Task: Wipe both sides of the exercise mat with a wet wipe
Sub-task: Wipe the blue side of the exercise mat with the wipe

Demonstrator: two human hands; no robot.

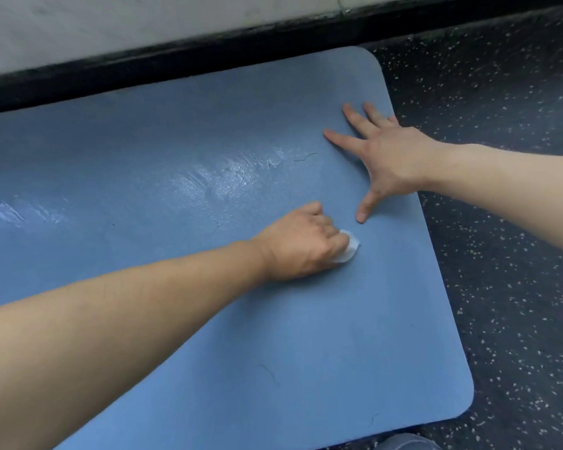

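Note:
A blue exercise mat (208, 319) lies flat on the floor and fills most of the view, its rounded right end visible. My left hand (301, 243) is closed on a small white wet wipe (348, 250), pressing it onto the mat near the middle. My right hand (384, 157) rests flat on the mat with its fingers spread, close to the far right edge, a little beyond the wipe. Glossy wet streaks (221, 183) shine on the mat just behind my left hand and further left.
Dark speckled floor (501, 254) surrounds the mat on the right. A black skirting strip (176, 60) and a pale wall (111, 24) run along the mat's far edge. A grey shape (407, 443), perhaps my knee, shows at the bottom edge.

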